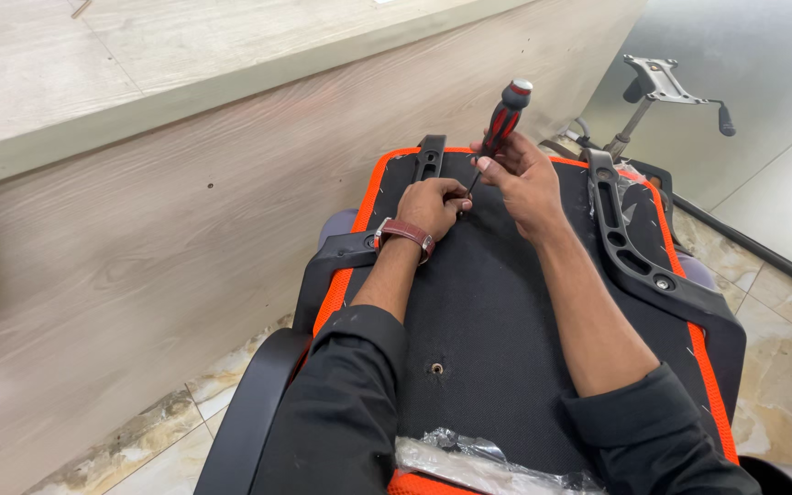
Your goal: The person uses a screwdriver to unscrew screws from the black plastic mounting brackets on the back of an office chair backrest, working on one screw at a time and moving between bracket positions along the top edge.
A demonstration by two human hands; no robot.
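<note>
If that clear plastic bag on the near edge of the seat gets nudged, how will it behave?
The clear plastic bag looks thin and crumpled, so probably floppy and light. It lies at the near edge of the upturned chair seat, so a nudge could slide it off. Its glossy film is likely slippery.

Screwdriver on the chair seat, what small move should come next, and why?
Probably turn the screwdriver in place. The right hand grips it nearly upright, its tip down on the black underside of the seat, and the left hand pinches right at the tip, as if steadying a screw; the screw itself is hidden. Another hole nearer the person shows open.
</note>
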